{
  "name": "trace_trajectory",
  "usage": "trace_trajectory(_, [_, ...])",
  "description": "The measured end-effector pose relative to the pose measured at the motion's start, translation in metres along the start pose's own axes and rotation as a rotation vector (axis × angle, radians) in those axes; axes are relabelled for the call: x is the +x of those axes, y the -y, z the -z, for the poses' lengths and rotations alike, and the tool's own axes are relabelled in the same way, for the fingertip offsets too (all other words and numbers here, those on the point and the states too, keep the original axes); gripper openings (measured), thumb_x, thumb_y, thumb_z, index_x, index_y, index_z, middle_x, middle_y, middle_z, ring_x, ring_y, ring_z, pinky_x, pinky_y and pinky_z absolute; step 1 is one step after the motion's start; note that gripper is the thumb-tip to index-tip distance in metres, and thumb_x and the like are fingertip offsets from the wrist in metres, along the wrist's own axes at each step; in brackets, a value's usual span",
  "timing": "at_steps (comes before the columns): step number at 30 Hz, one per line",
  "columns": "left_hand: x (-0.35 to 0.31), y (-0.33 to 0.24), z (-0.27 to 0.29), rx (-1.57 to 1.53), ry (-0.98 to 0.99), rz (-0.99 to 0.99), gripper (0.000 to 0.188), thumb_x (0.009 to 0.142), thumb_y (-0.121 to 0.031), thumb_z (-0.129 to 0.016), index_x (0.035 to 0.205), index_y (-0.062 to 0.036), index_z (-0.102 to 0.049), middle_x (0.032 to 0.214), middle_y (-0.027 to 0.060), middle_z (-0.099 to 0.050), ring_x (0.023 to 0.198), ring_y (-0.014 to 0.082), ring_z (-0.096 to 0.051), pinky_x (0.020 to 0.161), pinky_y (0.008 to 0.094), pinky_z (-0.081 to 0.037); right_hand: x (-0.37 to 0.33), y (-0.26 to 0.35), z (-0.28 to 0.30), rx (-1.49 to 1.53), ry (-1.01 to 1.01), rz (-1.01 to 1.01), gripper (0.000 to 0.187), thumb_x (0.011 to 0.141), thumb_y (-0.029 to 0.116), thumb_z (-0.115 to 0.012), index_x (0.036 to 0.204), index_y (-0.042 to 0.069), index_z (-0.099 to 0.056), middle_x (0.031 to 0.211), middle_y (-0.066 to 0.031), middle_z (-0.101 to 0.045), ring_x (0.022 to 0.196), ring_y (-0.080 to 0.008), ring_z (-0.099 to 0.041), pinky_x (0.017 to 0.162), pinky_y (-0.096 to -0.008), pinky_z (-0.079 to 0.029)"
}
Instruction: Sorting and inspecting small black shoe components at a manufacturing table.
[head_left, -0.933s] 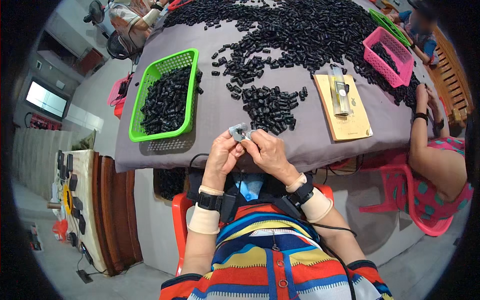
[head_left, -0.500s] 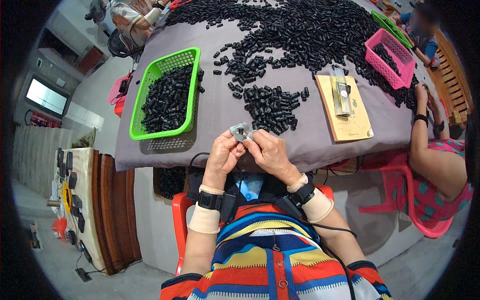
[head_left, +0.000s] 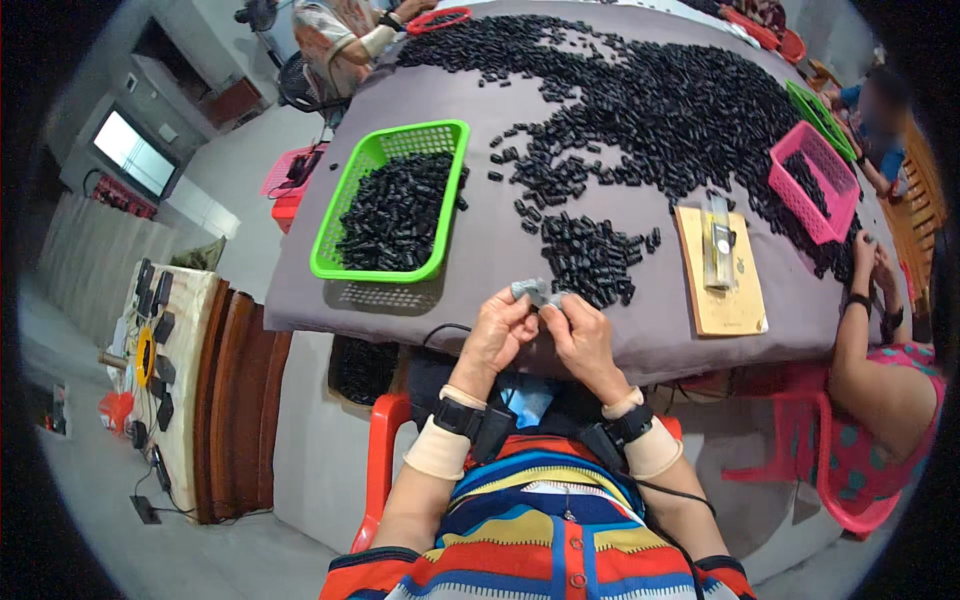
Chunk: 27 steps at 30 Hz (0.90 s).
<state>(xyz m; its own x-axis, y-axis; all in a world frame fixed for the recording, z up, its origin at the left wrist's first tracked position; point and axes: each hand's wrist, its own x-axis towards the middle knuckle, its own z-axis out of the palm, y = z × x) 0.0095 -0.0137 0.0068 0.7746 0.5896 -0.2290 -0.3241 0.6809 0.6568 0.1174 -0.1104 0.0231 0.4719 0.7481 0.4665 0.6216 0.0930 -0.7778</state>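
Observation:
My left hand [head_left: 499, 332] and my right hand [head_left: 582, 347] meet at the near edge of the table, fingertips pinched close together. Grey material [head_left: 530, 291] shows at the fingertips; whether it is a covering on the fingers or a held piece I cannot tell. Anything small between the fingers is hidden. Just beyond my hands lies a small heap of short black cylindrical pieces [head_left: 592, 258]. To the left stands a bright green plastic basket [head_left: 318, 262], filled partway with similar black pieces.
A large spread of black pieces [head_left: 680, 110] covers the far table [head_left: 480, 90]. At right, a clear-and-black gauge-like tool [head_left: 718, 245] lies on a tan booklet [head_left: 735, 315]. Beyond it stands a pink basket [head_left: 845, 205]. Co-workers sit at the right and far left; one co-worker's hand [head_left: 868, 258] is near the pieces.
The whole view has shifted, so the table and baskets appear farther right and lower. My hands stay together; the dark bit seen between my fingers before no longer shows.

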Motion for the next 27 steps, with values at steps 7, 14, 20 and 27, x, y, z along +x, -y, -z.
trace_trajectory(7, [-0.009,-0.053,-0.018,0.422,-0.120,-0.220,0.020,0.084,-0.007,-0.058,0.103,-0.0024,-0.057,0.075,0.0024,-0.059,0.053,0.0079,-0.054,0.044,0.0172,-0.042,0.001,-0.010,0.005,0.202,-0.024,-0.118,0.021,0.086,0.014,-0.056,0.072,-0.001,-0.049,0.060,-0.0123,-0.046,0.051,-0.0229,-0.043,0.048,-0.0331,-0.035])
trace_trajectory(14, [0.002,-0.142,-0.017,0.803,-0.437,-0.737,0.029,0.080,-0.003,-0.060,0.109,-0.0012,-0.056,0.083,0.0039,-0.058,0.057,0.0071,-0.053,0.045,0.0176,-0.041,0.006,-0.011,0.003,0.244,-0.016,-0.171,0.025,0.087,0.016,-0.055,0.070,-0.001,-0.047,0.057,-0.0104,-0.044,0.049,-0.0186,-0.038,0.047,-0.0312,-0.033])
trace_trajectory(20, [0.043,-0.073,-0.019,1.064,-0.262,-0.489,0.019,0.077,-0.003,-0.060,0.095,-0.0014,-0.064,0.079,0.0028,-0.056,0.054,0.0085,-0.054,0.046,0.0218,-0.043,0.005,-0.009,0.003,0.300,-0.048,-0.206,0.026,0.087,0.017,-0.055,0.070,-0.001,-0.046,0.056,-0.0106,-0.044,0.049,-0.0184,-0.037,0.048,-0.0314,-0.034])
trace_trajectory(27, [0.104,-0.048,-0.001,1.671,-0.190,-0.760,0.021,0.068,0.001,-0.059,0.090,0.0008,-0.059,0.092,0.0146,-0.052,0.084,0.0311,-0.055,0.071,0.0354,-0.046,0.002,-0.016,0.002,0.276,-0.010,-0.197,0.027,0.087,0.017,-0.055,0.069,-0.001,-0.044,0.058,-0.0129,-0.043,0.050,-0.0212,-0.038,0.049,-0.0332,-0.034])
